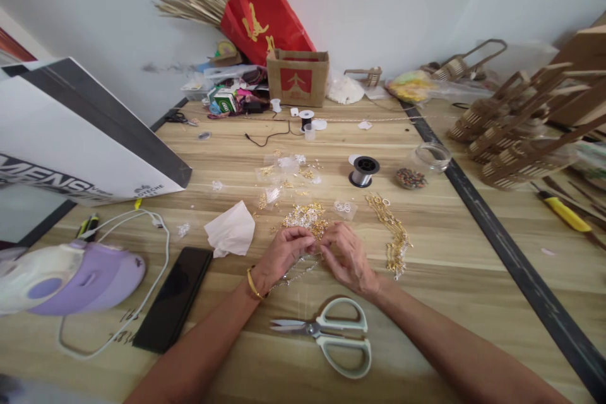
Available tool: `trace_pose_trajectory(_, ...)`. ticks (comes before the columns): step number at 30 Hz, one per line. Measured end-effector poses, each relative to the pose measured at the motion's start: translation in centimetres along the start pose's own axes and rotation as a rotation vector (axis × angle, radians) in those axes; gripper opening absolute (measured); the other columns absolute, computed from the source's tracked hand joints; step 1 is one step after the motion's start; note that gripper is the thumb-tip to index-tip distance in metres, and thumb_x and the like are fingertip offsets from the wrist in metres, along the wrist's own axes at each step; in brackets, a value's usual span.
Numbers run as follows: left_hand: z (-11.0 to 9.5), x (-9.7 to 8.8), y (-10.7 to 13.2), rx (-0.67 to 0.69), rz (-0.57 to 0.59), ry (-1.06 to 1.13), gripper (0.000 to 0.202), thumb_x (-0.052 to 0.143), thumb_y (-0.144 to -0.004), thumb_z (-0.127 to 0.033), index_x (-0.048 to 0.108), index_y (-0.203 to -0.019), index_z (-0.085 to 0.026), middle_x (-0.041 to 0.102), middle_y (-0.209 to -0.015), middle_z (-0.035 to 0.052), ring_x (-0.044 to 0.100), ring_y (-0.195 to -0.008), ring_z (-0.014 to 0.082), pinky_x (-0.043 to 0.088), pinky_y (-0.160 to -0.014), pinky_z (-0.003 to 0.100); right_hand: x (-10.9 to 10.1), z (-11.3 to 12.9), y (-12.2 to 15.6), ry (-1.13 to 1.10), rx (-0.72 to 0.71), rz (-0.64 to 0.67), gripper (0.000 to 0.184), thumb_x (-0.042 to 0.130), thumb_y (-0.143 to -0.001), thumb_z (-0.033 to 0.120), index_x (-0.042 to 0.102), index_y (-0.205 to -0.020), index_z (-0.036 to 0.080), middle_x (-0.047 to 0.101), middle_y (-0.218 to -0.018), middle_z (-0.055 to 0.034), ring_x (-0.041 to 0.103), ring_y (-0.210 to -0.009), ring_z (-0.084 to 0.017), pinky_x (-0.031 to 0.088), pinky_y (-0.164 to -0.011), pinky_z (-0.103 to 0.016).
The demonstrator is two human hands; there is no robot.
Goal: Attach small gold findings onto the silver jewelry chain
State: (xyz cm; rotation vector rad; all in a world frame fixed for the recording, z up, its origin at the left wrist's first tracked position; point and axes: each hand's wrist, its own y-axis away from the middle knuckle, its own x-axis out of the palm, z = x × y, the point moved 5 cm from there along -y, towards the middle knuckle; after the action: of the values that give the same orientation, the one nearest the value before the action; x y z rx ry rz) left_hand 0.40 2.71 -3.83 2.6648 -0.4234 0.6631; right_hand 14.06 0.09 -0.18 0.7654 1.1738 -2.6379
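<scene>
Pinched between thumb and forefinger on both sides, the grip is closed: the left hand (pixel 294 249) and the right hand (pixel 349 260) meet almost tip to tip, apparently grasping a thin silvery strand (pixel 303 273). It trails from the fingertips toward the wearer, beside the left palm; any tiny fitting at the pinch is too small to make out. For work this fine, it is best to hold the strand steady on one side and make only small turns on the other, with both wrists resting on the table (pixel 227 353). The joint should sit just proud of the fingertips, where it can be seen, and the loose length should lie flat so it doesn't twist.

Counting outward: one strand shows at the grip, though an overlap could hide another. Just beyond the grip lies one heap of gold and silver pieces (pixel 305 216), too many to count. To its right is one bunch of gold chains (pixel 400 241), too tangled to number. Nearer the wearer than the grip is one pair of scissors (pixel 311 329). Left of the grip are one paper sheet (pixel 231 229) and one phone (pixel 175 300). Beyond and to the right stand one wire spool (pixel 364 172) and one clear jar (pixel 411 178) of beads, uncountable.
</scene>
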Motion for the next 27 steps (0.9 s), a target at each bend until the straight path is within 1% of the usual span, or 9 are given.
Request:
trace_pose_trajectory(6, 0.03, 0.01, -0.01, -0.005, -0.003, 0.005, 0.023, 0.085, -0.057, -0.026, 0.07, -0.066, -0.011, 0.064, -0.059, 0.0024, 0.057, -0.059, 0.012, 0.041, -0.064, 0.027, 0.05, -0.08, 0.09, -0.001, -0.004, -0.001, 0.01, 0.051, -0.088, 0.012, 0.053, -0.092, 0.021, 0.061, -0.083, -0.0048, 0.055, -0.08, -0.02, 0.046, -0.077, -0.04)
trace_pose_trajectory(12, 0.14, -0.07, -0.03, -0.009, -0.003, 0.013, 0.024, 0.084, -0.057, -0.026, 0.07, -0.067, -0.01, 0.064, -0.059, 0.0023, 0.057, -0.059, 0.012, 0.042, -0.064, 0.027, 0.07, -0.17, 0.15, -0.009, -0.002, -0.002, 0.011, 0.051, -0.088, 0.012, 0.053, -0.093, 0.022, 0.06, -0.085, -0.0056, 0.055, -0.081, -0.02, 0.046, -0.075, -0.039)
trace_pose_trajectory(16, 0.13, -0.12, -0.04, -0.011, -0.011, 0.02, 0.024, 0.085, -0.057, -0.026, 0.07, -0.067, -0.011, 0.064, -0.059, 0.0021, 0.057, -0.059, 0.012, 0.042, -0.064, 0.027, 0.06, -0.08, 0.06, -0.011, -0.004, -0.004, 0.011, 0.051, -0.088, 0.012, 0.053, -0.093, 0.022, 0.06, -0.084, -0.005, 0.055, -0.08, -0.02, 0.047, -0.076, -0.041)
trace_pose_trajectory(19, 0.04, -0.03, -0.01, -0.003, -0.004, 0.014, 0.023, 0.084, -0.057, -0.025, 0.07, -0.067, -0.011, 0.064, -0.059, 0.0023, 0.057, -0.059, 0.0118, 0.042, -0.064, 0.027, 0.03, 0.01, -0.03, -0.003, -0.005, -0.002, 0.011, 0.051, -0.088, 0.012, 0.053, -0.093, 0.022, 0.06, -0.082, -0.0045, 0.055, -0.079, -0.02, 0.047, -0.078, -0.041)
trace_pose_trajectory(27, -0.22, 0.39, 0.07, 0.005, 0.02, -0.017, 0.023, 0.084, -0.058, -0.027, 0.069, -0.064, -0.011, 0.063, -0.056, 0.0022, 0.055, -0.058, 0.0114, 0.04, -0.062, 0.026, -0.02, 0.01, -0.03, -0.007, 0.002, 0.003, 0.01, 0.051, -0.088, 0.013, 0.054, -0.092, 0.022, 0.061, -0.082, -0.0049, 0.056, -0.079, -0.02, 0.046, -0.075, -0.04)
